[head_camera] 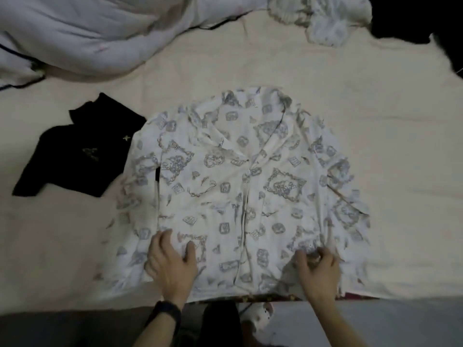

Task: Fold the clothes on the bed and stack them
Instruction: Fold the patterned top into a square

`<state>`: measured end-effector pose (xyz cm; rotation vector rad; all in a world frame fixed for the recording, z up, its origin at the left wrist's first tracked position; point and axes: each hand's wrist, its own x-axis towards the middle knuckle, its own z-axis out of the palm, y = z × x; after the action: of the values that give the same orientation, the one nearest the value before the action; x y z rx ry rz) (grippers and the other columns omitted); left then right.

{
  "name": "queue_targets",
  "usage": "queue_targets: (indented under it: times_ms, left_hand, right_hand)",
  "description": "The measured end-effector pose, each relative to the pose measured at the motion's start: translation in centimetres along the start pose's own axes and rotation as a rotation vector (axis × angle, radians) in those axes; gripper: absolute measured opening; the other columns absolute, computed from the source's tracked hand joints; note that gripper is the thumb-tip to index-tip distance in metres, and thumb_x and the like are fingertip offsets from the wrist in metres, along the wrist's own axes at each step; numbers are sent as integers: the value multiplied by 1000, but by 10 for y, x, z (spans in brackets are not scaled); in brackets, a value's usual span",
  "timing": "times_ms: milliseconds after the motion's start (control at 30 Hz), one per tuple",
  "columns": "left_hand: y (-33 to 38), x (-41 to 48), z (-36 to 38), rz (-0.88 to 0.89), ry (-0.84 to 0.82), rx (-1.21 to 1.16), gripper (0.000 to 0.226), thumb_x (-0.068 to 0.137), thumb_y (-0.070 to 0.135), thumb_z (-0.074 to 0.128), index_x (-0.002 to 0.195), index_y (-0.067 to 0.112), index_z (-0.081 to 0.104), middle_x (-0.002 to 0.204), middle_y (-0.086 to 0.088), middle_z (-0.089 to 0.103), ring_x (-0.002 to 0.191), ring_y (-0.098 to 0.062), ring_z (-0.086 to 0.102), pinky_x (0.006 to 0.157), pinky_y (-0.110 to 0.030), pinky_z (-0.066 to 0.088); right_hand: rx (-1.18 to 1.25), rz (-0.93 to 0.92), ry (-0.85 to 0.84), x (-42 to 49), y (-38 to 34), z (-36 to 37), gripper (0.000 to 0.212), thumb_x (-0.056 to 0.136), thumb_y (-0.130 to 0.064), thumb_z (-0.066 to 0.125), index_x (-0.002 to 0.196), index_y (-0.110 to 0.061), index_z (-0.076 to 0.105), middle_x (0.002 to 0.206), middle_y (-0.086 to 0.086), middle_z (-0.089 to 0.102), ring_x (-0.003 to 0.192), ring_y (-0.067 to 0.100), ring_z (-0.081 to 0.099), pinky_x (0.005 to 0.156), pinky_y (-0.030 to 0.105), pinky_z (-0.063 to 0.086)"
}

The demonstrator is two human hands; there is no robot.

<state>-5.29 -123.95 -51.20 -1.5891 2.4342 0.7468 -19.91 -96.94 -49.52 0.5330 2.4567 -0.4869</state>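
A white button-front shirt with a grey-blue print (238, 186) lies spread face up on the cream bed sheet (388, 151), collar away from me and both sleeves folded in over its sides. My left hand (170, 261) rests flat on the lower left of the shirt, fingers spread. Over at the lower right of the shirt, my right hand (318, 269) has its fingers curled and pinches the fabric near the hem. A folded black garment (75, 151) lies to the left of the shirt.
A pale rumpled duvet (82, 33) fills the far left. A crumpled white printed garment (323, 18) and a dark cloth (411, 18) lie at the far right. The bed's near edge (375, 298) runs just below my hands.
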Motion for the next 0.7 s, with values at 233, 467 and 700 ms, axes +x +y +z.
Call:
queue_targets:
  times_ms: [233,467,700]
  left_hand:
    - [-43,-32,-7,-530,-182,-386,68,81,67,67,124,18,46,127,-13,60,111,-34,59,88,-38,46]
    - [-93,-46,-23,-448,-487,-535,64,82,61,72,129,19,61,118,5,63,104,-18,61,90,-35,52]
    - [-114,-89,-50,-270,-246,-366,36,95,45,66,109,13,70,114,-11,72,106,-29,67,89,-41,57]
  right_hand:
    - [338,337,-258,3,57,12,123,74,-73,72,160,-4,17,164,13,28,147,38,33,118,53,32]
    - [521,58,-262,-9,106,-8,50,90,-45,74,127,-13,67,119,5,71,116,27,65,103,48,51]
    - [561,-18,-163,-32,157,-34,17,101,-17,61,99,0,62,82,11,63,62,15,68,59,24,59]
